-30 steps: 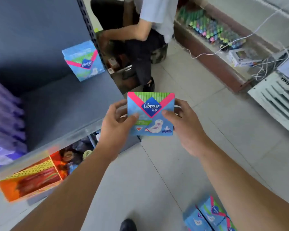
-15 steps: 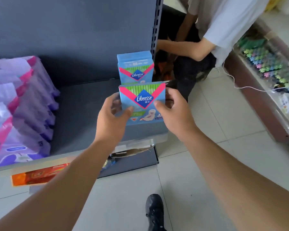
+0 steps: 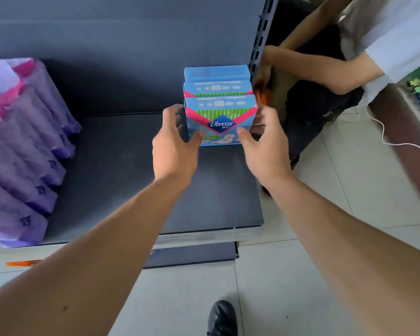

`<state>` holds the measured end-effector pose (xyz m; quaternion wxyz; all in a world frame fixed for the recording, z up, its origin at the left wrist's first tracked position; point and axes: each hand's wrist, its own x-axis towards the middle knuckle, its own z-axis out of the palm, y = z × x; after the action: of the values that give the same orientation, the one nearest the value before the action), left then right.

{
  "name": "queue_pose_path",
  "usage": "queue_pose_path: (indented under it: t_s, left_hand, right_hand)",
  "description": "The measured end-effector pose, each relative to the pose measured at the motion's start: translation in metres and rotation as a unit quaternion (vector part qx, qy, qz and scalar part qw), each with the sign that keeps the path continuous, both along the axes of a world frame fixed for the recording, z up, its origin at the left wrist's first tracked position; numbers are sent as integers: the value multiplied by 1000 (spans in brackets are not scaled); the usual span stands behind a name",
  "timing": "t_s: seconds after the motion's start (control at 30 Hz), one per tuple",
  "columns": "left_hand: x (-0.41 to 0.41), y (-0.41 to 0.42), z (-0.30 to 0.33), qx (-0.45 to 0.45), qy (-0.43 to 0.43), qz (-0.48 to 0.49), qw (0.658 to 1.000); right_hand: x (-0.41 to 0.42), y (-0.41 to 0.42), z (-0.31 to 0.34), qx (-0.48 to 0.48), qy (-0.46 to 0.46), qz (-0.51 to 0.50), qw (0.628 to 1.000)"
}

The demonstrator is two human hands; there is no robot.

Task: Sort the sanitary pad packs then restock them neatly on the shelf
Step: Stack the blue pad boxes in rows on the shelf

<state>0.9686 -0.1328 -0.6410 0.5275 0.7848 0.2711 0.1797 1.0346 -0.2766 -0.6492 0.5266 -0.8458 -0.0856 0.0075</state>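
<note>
A blue Libresse pad pack [image 3: 220, 117] stands upright on the dark grey shelf [image 3: 121, 180], near its right end. My left hand [image 3: 176, 146] grips its left side and my right hand [image 3: 264, 146] grips its right side, thumbs on the front face. Directly behind it stands another blue Libresse pack [image 3: 217, 81], touching it; there may be a third behind that, I cannot tell. Purple pad packs [image 3: 22, 151] fill the shelf's left end in a leaning row.
Another person [image 3: 349, 57] in a white shirt crouches just right of the shelf upright [image 3: 260, 42]. A white cable [image 3: 383, 134] trails over the tiled floor. My black shoe [image 3: 222, 318] is at the bottom. A lower shelf edge [image 3: 192, 258] juts out below.
Both hands carried the blue pack from over the floor onto the shelf and set it against the pack standing there. The view swung left toward the shelf.
</note>
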Motion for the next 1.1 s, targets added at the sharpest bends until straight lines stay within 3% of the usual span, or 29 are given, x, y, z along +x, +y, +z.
queue_pose_path:
  t_s: [0.47,0.7,1.1]
  left_hand:
    - [12,11,-20,124,89,-45,987]
    - [11,11,-21,105,95,-62,988]
    - [-3,14,-19,89,91,-96,987]
  right_hand:
    - [9,-1,-8,-107,30,58,992]
    - [9,2,-7,-139,46,60,987]
    - [-4,5,-6,-111,56,35,992]
